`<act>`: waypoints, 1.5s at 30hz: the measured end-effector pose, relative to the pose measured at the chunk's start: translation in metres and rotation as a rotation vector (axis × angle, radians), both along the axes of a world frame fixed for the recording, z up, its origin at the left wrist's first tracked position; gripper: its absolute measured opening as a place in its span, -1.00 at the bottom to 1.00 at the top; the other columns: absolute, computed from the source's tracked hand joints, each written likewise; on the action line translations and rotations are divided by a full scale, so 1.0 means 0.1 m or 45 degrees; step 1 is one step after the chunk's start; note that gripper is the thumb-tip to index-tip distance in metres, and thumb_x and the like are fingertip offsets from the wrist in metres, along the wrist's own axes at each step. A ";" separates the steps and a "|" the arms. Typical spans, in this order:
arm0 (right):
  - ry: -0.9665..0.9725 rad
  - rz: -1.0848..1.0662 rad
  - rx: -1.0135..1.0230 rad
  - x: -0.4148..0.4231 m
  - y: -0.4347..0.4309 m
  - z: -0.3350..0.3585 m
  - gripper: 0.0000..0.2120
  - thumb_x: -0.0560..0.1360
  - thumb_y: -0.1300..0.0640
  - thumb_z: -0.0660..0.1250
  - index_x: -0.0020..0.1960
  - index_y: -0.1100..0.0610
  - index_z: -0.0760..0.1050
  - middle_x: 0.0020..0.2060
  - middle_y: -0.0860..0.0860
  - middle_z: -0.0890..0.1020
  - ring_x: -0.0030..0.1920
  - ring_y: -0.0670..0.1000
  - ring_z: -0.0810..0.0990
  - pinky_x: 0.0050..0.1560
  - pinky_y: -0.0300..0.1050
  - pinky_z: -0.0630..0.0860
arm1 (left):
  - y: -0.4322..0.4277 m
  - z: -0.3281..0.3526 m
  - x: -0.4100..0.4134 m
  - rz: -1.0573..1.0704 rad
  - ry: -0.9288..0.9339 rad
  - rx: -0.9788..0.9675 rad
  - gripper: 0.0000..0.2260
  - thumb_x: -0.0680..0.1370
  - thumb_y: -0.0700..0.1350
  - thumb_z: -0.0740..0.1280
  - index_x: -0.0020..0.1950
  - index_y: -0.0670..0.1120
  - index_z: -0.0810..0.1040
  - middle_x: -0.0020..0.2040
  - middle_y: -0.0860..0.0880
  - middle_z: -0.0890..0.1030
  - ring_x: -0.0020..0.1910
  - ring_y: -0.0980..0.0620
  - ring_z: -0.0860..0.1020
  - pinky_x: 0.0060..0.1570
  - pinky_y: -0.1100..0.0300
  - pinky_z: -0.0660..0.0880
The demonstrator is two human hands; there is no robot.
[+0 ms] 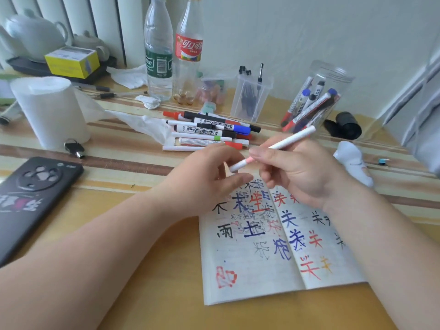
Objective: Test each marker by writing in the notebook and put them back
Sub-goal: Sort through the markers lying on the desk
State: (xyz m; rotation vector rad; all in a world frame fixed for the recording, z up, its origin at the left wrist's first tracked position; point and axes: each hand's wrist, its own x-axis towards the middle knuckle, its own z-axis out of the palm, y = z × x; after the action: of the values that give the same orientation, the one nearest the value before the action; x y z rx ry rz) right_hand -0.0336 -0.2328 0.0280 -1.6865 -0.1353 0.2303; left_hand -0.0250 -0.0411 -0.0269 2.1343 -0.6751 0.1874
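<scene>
An open notebook (262,263) lies on the table, its pages covered with black, blue, red and orange characters. Above its top edge my right hand (300,172) grips a slim white marker with a pink band (289,140), tilted up to the right. My left hand (204,177) has its thumb and fingers curled at the marker's lower capped end (235,167). A pile of markers (209,131) lies on the table behind my hands. A clear jar (316,98) at the back right holds several more markers.
A black phone (31,198) lies at the left, with a key (75,147) and a paper roll (47,110) behind it. Two bottles (173,51), a clear pen cup (252,96), a teapot, a yellow box, and a black roll (347,126) stand further back.
</scene>
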 end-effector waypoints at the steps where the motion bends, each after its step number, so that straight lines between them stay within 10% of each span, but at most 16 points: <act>1: 0.027 0.013 0.037 -0.07 -0.02 -0.03 -0.81 0.37 0.13 0.47 -0.16 0.25 0.58 -0.44 0.12 0.52 -0.45 0.05 0.48 -0.49 -0.20 0.41 | -0.02 0.01 -0.01 -0.033 -0.038 0.031 -0.88 0.57 0.07 0.41 -0.08 0.07 0.55 -0.18 0.12 0.52 -0.20 0.11 0.51 -0.20 0.24 0.41; 6: 0.079 -0.001 0.333 -0.23 -0.14 -0.20 -0.89 0.39 0.16 0.46 -0.25 0.19 0.60 -0.35 0.21 0.58 -0.46 0.05 0.52 -0.52 -0.22 0.31 | -0.08 0.06 -0.11 -0.215 -0.117 0.080 -0.60 0.67 0.15 0.22 -0.26 -0.07 0.44 -0.37 0.08 0.41 -0.36 0.13 0.39 -0.34 0.37 0.25; 18: -0.007 -0.069 0.493 -0.34 -0.20 -0.22 -0.88 0.38 0.22 0.39 -0.31 0.21 0.62 -0.48 0.14 0.55 -0.56 0.03 0.50 -0.59 -0.22 0.43 | -0.23 0.09 -0.11 -0.242 -0.386 0.192 -0.73 0.69 0.05 0.12 -0.20 0.05 0.26 -0.35 0.19 0.27 -0.35 0.21 0.32 -0.30 0.38 0.24; 23: 0.119 -0.566 0.698 -0.16 -0.53 -0.12 -0.64 0.51 0.19 0.32 -0.46 0.13 0.58 -0.51 -0.02 0.41 -0.54 -0.11 0.35 -0.61 -0.34 0.25 | 0.01 0.06 0.00 0.027 -0.442 0.211 -0.65 0.70 0.02 0.14 -0.23 -0.11 0.33 -0.35 0.11 0.35 -0.34 0.11 0.35 -0.30 0.26 0.29; 31: -0.007 0.178 0.137 -0.37 -0.34 -0.36 -0.97 0.41 0.25 0.42 -0.17 0.16 0.62 -0.46 0.15 0.52 -0.48 0.11 0.50 -0.51 -0.08 0.47 | 0.07 0.05 0.04 -0.232 0.264 0.090 -0.54 0.68 0.16 0.12 -0.10 -0.12 0.64 -0.20 0.08 0.68 -0.16 -0.01 0.66 -0.09 0.01 0.58; 35: -0.045 0.402 -0.112 -0.57 -0.14 -0.36 -0.95 0.42 0.20 0.45 -0.13 0.18 0.65 -0.27 0.16 0.68 -0.31 0.21 0.68 -0.23 0.14 0.68 | 0.10 0.11 0.03 -0.237 0.304 0.150 -0.57 0.70 0.12 0.13 -0.07 -0.14 0.63 -0.21 0.11 0.68 -0.15 0.02 0.66 -0.05 0.01 0.58; 45: -0.019 0.331 -0.196 -0.56 0.01 -0.38 -0.98 0.38 0.23 0.41 -0.19 0.17 0.59 -0.31 0.13 0.67 -0.36 0.20 0.71 -0.34 0.06 0.65 | 0.04 0.12 0.02 -0.216 0.222 0.216 -0.64 0.70 0.08 0.16 -0.14 -0.09 0.55 -0.22 0.09 0.67 -0.23 0.19 0.59 -0.19 0.34 0.45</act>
State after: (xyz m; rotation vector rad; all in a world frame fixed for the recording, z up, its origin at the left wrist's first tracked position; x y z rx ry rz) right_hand -0.0898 -0.2317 -0.0095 -1.8226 -0.3567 0.4319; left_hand -0.0235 -0.0372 -0.0150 2.2089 -0.7873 -0.1517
